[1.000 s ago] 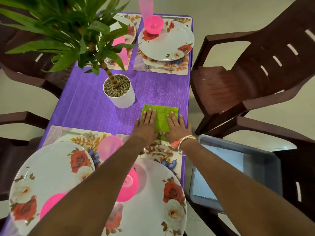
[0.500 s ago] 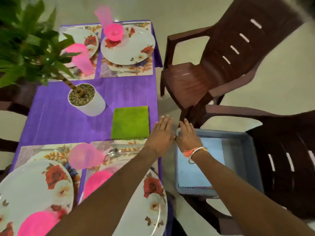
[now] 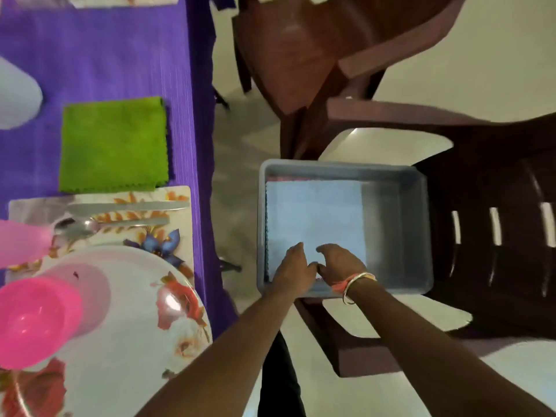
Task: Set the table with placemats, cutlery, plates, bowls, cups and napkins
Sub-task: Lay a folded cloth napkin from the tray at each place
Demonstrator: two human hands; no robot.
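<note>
In the grey tub (image 3: 416,230), left hand (image 3: 296,267) and right hand (image 3: 341,260), fingers (image 3: 298,250) bent, on the flat blue napkin (image 3: 313,215); grip unclear.

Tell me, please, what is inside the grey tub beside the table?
A folded light-blue napkin lies inside the grey tub, with the left hand and right hand on its near edge. A pink strip peeks beyond it; anything underneath is covered.

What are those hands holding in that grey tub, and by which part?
Both the left hand and right hand are on the near edge of the light-blue napkin in the grey tub; whether they pinch it cannot be told.
</note>
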